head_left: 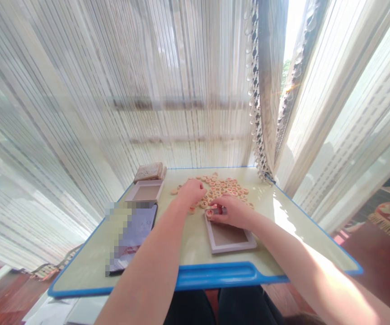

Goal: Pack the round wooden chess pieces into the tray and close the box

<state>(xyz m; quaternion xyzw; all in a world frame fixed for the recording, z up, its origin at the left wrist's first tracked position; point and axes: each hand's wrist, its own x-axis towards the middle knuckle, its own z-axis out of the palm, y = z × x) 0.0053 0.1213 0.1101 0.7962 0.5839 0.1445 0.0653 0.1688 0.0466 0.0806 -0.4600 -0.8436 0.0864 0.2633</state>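
Many round wooden Chinese chess pieces (230,186) with red or dark characters lie spread over the far middle of the table. My left hand (193,191) is over the left side of the spread, its fingers curled closed; what they hold, if anything, is hidden. Thumb and fingers of my right hand (231,211) close on one red-marked Chinese chess piece (209,213) at the far left corner of a shallow open box (230,247). The bare brown bottom of this box shows in its near part; my right hand covers its far part.
A second shallow box part (144,184) lies at the left, with a worn box-like stack (149,171) behind it. A tablet (135,234) with a lit screen lies left of my forearm. The pale table (195,248) has a blue rim; striped curtains (188,81) hang behind.
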